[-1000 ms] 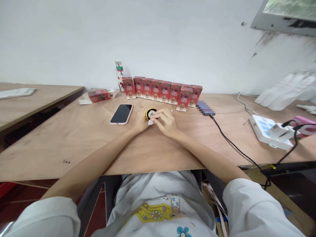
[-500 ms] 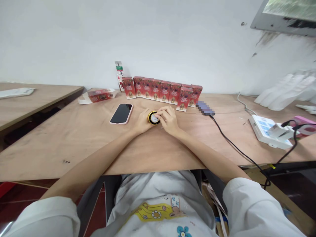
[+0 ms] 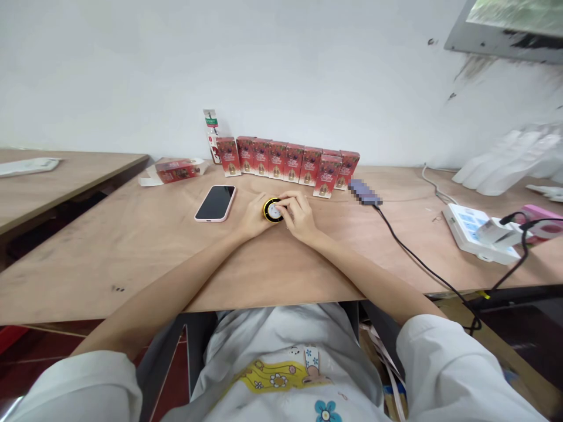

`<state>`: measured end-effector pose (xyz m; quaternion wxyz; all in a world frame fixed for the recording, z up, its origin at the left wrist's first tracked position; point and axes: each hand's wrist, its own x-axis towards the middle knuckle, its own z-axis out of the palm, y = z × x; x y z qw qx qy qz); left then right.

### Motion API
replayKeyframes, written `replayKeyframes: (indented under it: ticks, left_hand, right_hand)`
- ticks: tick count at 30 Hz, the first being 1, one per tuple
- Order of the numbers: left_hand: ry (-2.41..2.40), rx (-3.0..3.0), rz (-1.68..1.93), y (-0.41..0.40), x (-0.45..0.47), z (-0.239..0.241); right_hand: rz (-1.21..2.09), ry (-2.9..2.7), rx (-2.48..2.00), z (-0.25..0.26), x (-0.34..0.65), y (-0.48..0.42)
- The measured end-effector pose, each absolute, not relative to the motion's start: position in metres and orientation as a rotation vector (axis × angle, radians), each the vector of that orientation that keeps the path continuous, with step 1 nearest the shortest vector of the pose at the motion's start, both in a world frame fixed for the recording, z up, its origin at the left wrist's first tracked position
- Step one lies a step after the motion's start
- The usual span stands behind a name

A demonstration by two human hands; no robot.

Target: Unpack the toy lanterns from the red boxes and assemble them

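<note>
A small round jar (image 3: 273,211) with a black-and-yellow rim and a pale top sits between my two hands on the wooden table (image 3: 132,252). My left hand (image 3: 251,215) curls round its left side. My right hand (image 3: 299,214) is closed on its right side, fingertips pinched at the rim. Beyond my hands stands a row of several red cartons (image 3: 285,161). A black phone in a pink case (image 3: 216,203) lies face up just left of my left hand.
A red carton (image 3: 178,170) lies on its side at the back left with a tall opened one (image 3: 212,133) by the wall. A cabled device (image 3: 365,192), a white power strip (image 3: 475,234), a pink object (image 3: 543,218) and white bags (image 3: 510,161) are at right. Another table (image 3: 65,176) stands at left.
The jar has shifted a little to the right and now faces up towards me. My right hand has drawn in closer onto its rim. The small white piece under it is gone from sight.
</note>
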<state>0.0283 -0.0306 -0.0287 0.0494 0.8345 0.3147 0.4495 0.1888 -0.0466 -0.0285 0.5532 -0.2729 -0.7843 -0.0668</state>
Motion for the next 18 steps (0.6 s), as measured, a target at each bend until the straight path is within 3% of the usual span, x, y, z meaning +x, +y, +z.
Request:
replayKeyframes:
  ticks: [18]
  left_hand:
    - [1.057, 2.522, 1.272, -0.0318, 0.0294, -0.0278]
  right_hand:
    - [0.043, -1.911, -0.591, -0.0263, 0.1914, -0.0455]
